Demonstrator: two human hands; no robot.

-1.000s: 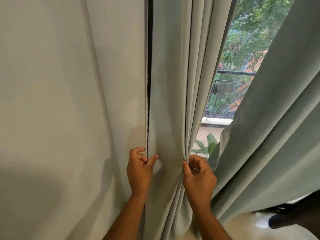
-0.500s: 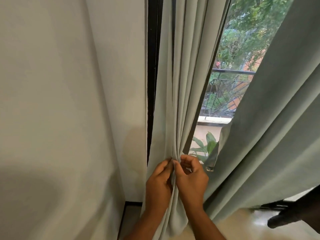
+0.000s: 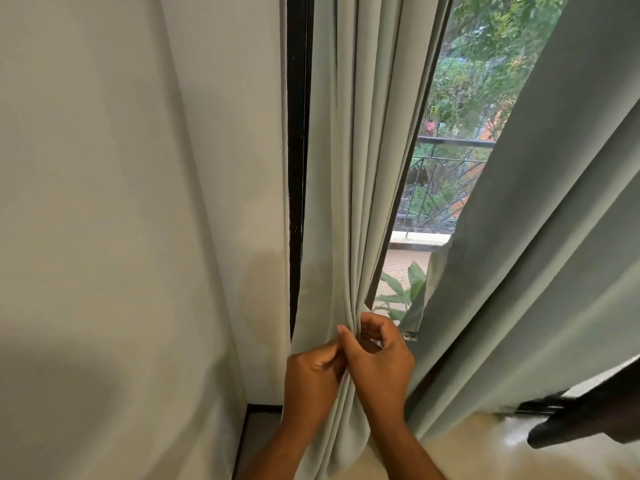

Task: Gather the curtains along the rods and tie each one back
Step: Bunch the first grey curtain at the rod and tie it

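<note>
A pale green left curtain (image 3: pixel 349 161) hangs in tight vertical folds beside the black window frame (image 3: pixel 297 168). My left hand (image 3: pixel 313 379) and my right hand (image 3: pixel 379 362) meet low on it, pinching the gathered folds between them at waist height. A second pale green curtain (image 3: pixel 540 237) slants across the right side, with a small tie-back strap and metal clip (image 3: pixel 412 327) hanging at its edge just right of my right hand. No rod is in view.
A white wall (image 3: pixel 138 202) fills the left half. Through the glass I see a balcony railing (image 3: pixel 446 168), trees and a leafy plant (image 3: pixel 398 292). A dark object (image 3: pixel 588 420) juts in at the lower right above the pale floor.
My hands were apart on the spread curtain a second ago; they have come together, bunching it into narrow folds and uncovering the black frame. Since half a second ago they barely moved.
</note>
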